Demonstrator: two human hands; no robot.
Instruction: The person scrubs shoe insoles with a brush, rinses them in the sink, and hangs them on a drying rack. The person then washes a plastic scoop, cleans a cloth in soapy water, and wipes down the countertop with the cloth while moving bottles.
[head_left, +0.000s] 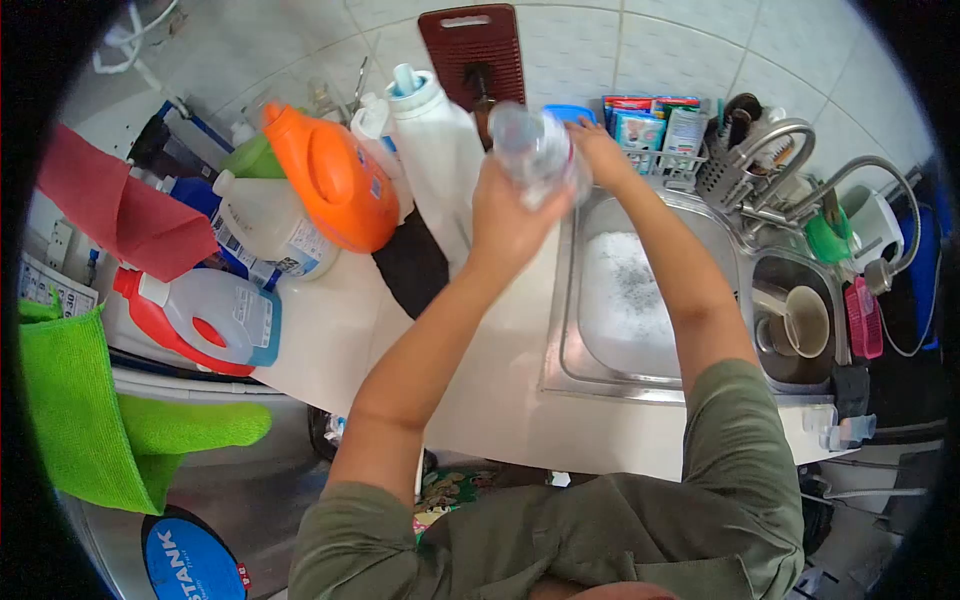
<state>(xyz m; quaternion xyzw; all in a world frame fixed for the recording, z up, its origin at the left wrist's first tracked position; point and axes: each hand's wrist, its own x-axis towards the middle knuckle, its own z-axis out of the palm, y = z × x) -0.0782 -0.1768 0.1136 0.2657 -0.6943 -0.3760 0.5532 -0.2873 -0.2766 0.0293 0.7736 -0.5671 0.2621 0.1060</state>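
Observation:
My left hand (510, 215) is closed around a clear plastic bottle (540, 150), holding it up over the counter by the sink's left rim. The bottle is smeared by motion, so its label is unreadable. Just behind it, my right hand (603, 155) reaches to the back of the sink, fingers stretched out at the edge of a blue object (570, 113). The bottle partly covers that hand. What the blue object is, I cannot make out. Below my right forearm lies the sink basin (585, 330), with white suds (625, 285) in it.
An orange jug (335, 180), a tall white bottle (435, 135) and other cleaning bottles crowd the counter's left. A wire basket of packets (665, 135) stands behind the sink, near the faucet (790, 145). A saucepan (805, 320) sits in the small basin.

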